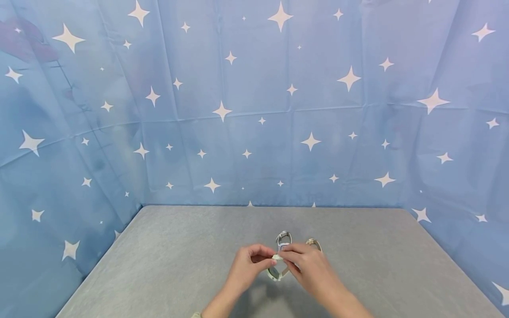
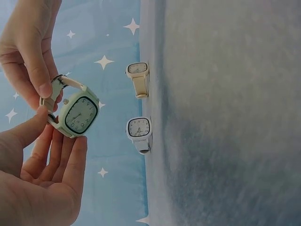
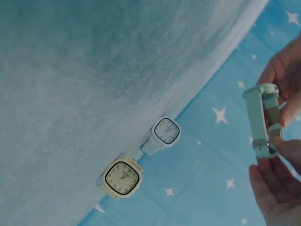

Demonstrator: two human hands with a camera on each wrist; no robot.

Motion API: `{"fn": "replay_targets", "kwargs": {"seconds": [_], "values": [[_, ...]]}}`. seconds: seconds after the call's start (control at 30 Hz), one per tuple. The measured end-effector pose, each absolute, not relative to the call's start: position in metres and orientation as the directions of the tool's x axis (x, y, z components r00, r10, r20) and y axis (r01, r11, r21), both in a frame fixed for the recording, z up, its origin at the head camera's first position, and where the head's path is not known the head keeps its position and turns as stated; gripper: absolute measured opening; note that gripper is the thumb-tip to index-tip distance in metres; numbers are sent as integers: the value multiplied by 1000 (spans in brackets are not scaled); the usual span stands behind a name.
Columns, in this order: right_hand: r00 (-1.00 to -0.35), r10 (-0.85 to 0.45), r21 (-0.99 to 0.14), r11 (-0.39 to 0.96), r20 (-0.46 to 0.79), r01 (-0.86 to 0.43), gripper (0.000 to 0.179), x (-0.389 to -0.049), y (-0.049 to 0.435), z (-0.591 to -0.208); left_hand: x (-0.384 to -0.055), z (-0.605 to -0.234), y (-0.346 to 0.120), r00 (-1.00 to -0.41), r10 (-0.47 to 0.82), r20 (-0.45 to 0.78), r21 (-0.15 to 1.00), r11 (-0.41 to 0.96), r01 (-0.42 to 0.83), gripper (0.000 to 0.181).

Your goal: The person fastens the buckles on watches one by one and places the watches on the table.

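Both hands hold one pale green wristwatch (image 2: 81, 116) above the table, its strap closed into a loop. My left hand (image 1: 247, 267) pinches the strap from the left, with its thumb on the band and its other fingers under the watch in the left wrist view. From the other side, my right hand (image 1: 314, 269) pinches the strap near the buckle end. The square dial faces away from the fingers. In the right wrist view the green band (image 3: 256, 117) appears side-on, a strap keeper near its lower end.
A white wristwatch (image 2: 139, 128) and a beige wristwatch (image 3: 123, 177) stand on the grey table (image 1: 191, 247) just beyond the hands, the beige one to the right. A blue curtain with white stars (image 1: 254, 132) hangs behind the table and along its sides.
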State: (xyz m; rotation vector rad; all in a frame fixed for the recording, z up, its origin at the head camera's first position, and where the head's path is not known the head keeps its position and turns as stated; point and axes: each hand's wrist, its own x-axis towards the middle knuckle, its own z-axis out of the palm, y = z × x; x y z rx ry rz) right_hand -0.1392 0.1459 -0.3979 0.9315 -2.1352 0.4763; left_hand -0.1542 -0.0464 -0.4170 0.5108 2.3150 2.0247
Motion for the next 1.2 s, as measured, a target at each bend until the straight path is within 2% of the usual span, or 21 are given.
{"fn": "replay_targets", "kwargs": {"seconds": [0.23,0.5,0.7,0.87,1.03,1.2], "values": [[-465,-477,-38,666,746,-745,31,-136,146,-399,-152,-418,-43,-949,245,196,966,116,229,15],[-514,-408,-89,713,754,-696,33,-136,147,-398,-151,-414,-46,-950,259,173,979,62,196,22],[-482,-426,-54,704,766,-708,33,-136,145,-397,-152,-415,-46,-956,246,163,984,31,175,22],[-455,-423,-32,704,784,-710,32,-136,145,-398,-152,-416,-43,-960,219,176,976,85,198,19],[-469,-406,-55,707,784,-705,31,-137,145,-398,-151,-414,-42,-963,212,167,972,126,197,17],[-474,-396,-70,706,786,-705,32,-137,145,-398,-152,-414,-43,-966,224,131,985,83,153,19]]}}
